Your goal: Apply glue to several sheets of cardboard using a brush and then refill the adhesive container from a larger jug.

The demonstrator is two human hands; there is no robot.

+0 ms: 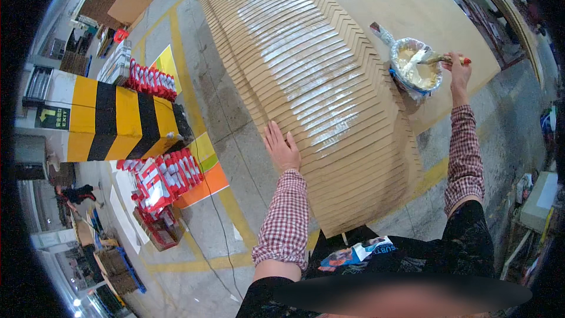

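Before me lies a long row of overlapping brown cardboard sheets [376, 171], fanned like shingles. A wet-looking white coating [306, 53] runs along their middle. My left hand [283, 149] rests flat with fingers spread on the left edge of the sheets. Off to the right, my right hand [458, 72] is closed round the handle of a paintbrush [436, 59]. The brush's head reaches into a plastic-lined tub [416, 90] of cream-coloured paste [410, 59]. Sticking out from the tub's far left side is a dark-tipped thing [381, 32], its kind unclear.
The tub stands on a large brown board [412, 0] beyond the sheets. A yellow-and-black striped pillar [123, 118] rises at left, with stacked red-and-white bundles [168, 179] near it. A cable [220, 224] crosses the floor. Far left, another person [77, 194] is visible.
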